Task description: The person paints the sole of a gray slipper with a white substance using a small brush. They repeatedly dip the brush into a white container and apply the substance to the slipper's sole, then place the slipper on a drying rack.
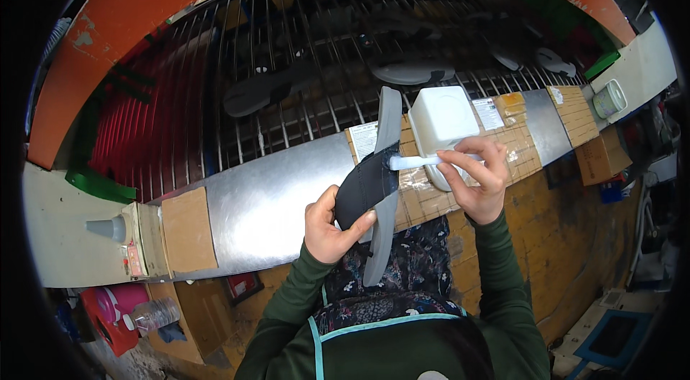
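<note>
My left hand (334,228) grips a slipper by its wide black strap, thumb on the near side. The slipper (387,225) is tipped on edge, so its grey sole runs from far to near. In my right hand (479,177) is a slim white brush (415,162), pinched between thumb and fingers. Its tip touches the right edge of the strap, close to the sole. Just beyond the brush stands a white plastic container (444,120) on a cardboard-covered part of the bench; my right hand partly hides its lower side.
A rack of metal rollers (287,121) lies past the metal bench (266,200), with several slippers on it, among them a grey-soled one (413,70). Cardboard (189,229) covers the bench's left end. A yellowish block (511,104) and a pale tub (609,98) are at the right.
</note>
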Demonstrator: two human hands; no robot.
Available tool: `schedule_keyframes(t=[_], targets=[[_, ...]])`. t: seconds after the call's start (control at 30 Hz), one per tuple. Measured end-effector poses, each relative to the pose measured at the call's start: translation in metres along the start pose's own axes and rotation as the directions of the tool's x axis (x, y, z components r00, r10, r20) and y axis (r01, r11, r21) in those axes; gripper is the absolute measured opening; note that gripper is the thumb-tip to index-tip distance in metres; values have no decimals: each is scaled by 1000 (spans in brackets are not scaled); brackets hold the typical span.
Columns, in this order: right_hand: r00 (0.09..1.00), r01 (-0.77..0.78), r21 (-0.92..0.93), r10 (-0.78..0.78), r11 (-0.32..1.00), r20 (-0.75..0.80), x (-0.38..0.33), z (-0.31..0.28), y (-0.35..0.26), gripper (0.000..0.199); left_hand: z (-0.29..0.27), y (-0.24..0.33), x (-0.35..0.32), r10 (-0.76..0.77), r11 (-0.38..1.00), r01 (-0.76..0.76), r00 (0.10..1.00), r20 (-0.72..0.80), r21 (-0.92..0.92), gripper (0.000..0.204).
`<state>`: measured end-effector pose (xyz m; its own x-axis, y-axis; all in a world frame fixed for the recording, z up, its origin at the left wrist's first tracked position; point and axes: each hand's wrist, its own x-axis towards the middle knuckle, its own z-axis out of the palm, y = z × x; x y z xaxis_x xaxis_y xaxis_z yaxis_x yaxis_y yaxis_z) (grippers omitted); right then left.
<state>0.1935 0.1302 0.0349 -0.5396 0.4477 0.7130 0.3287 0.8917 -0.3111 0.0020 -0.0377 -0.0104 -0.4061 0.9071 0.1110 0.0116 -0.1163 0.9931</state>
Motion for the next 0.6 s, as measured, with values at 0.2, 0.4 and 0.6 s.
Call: schedule_keyframes(t=[0.2,0.4,0.6], targets=[[999,4,49,-6,999,36,3,-2,0,22,-2,0,2,9,1000,-9,1000,-2,-3,26],[998,-9,87,3,996,69,1,-3,1,22,-2,1,4,15,1000,-15,1000,-3,-13,25],[997,-1,112,-8,994,82,-1,-1,2,21,-4,4,5,22,1000,-22,1000,-9,-3,25]])
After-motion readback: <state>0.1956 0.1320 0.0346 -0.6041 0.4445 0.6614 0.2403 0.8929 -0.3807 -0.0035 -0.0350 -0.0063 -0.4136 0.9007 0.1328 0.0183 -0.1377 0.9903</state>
